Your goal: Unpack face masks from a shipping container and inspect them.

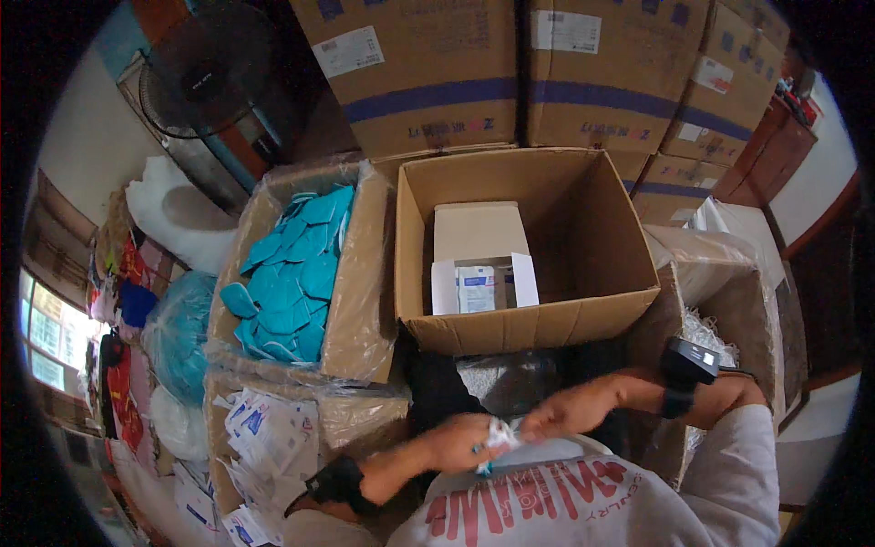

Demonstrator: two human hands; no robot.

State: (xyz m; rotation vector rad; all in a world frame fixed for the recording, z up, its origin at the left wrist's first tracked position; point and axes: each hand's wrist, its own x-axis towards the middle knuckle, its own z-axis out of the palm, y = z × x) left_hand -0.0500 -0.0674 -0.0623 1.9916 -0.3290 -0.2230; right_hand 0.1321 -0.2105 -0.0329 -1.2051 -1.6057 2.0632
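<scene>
My left hand [463, 440] is closed round a small crumpled white bundle [500, 434], held close in front of my shirt. A bit of teal [484, 468] shows below that hand. My right hand [552, 417] meets the bundle from the other side, its fingers pinched against it. Blur and my fingers hide what the bundle is made of. Beyond my hands stands a large open carton [529, 330]. Inside it, a smaller white box [444, 287] with raised flaps holds white-and-blue packets [477, 290].
Left of the carton, a plastic-lined box [360, 273] holds teal padded pieces [290, 278]. Nearer, another box contains loose printed white packets [273, 428]. White strands [709, 335] fill part of a box at right. Tall cartons [602, 91] stack behind; a fan [196, 82] stands far left.
</scene>
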